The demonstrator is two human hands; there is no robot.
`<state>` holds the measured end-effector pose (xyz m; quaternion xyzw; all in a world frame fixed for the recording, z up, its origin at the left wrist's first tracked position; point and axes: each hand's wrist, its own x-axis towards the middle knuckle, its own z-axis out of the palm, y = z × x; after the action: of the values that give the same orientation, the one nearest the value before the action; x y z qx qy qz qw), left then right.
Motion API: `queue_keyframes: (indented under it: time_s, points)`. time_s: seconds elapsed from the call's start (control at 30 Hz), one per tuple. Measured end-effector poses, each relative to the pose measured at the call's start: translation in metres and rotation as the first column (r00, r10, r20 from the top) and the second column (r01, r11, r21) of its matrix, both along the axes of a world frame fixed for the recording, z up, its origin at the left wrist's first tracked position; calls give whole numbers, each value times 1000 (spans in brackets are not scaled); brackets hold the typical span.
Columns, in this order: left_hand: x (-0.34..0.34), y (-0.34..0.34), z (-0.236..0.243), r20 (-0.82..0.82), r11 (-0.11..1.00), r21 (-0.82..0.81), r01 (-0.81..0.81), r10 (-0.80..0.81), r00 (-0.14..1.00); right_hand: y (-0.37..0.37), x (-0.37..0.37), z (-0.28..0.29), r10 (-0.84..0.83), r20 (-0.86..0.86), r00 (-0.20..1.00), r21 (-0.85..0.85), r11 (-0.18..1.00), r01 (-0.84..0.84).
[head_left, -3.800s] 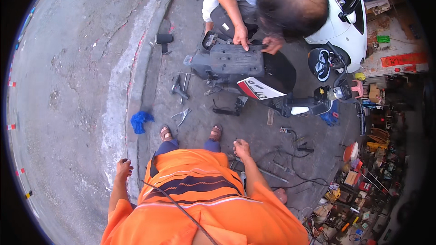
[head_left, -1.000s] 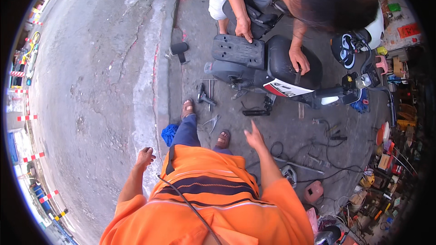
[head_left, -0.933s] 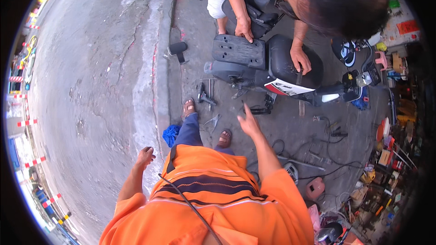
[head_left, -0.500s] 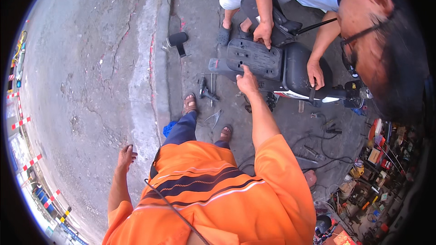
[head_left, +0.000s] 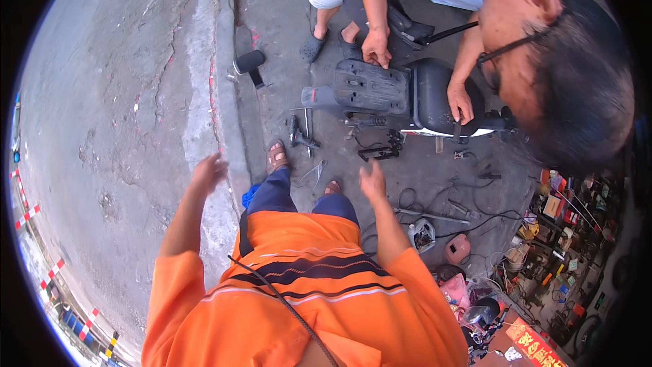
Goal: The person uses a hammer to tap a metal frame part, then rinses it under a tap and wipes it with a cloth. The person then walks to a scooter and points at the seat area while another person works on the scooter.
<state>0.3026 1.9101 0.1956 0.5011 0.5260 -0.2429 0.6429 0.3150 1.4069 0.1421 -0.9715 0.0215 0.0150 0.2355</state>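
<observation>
My left hand hangs in the air over the pavement, fingers loosely apart and blurred, holding nothing. In front of my body my right hand is also empty, a finger stretched out. The nearest thing beyond it is a black metal bracket on the ground. Farther off stands a scooter with a dark rear rack plate and a black seat. A co-worker in light blue leans over it, one hand at the plate's far edge and the other hand at the seat's side.
A drill, a T-handled rod and pliers lie by my feet. A padded black backrest rests farther left. Cables, a cut-open white jug and a pile of tools and parts spread to the right.
My right hand has drawn back from pointing at the rack plate toward my body. My left hand has risen forward. The co-worker's hands stay on the scooter.
</observation>
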Motion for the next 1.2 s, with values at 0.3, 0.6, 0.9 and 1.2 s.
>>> queue_keyframes:
  time_s: [0.3, 0.6, 0.9, 1.2]
  points:
    - [129, -199, 26, 287, 888, 150, 434, -459, 841, -102, -142, 39, -459, -845, 276, -32, 558, 829]
    - [87, -257, 14, -46, 783, 233, 577, -584, 810, -173, -65, 64, -402, -629, 665, 517, 422, 744]
    - [110, -319, 17, 10, 887, 186, 424, -433, 901, -245, -239, 10, -480, -865, 149, 187, -31, 982]
    - [115, -355, -10, 27, 849, 154, 505, -514, 857, -241, -299, 24, -420, -907, -29, 20, -112, 993]
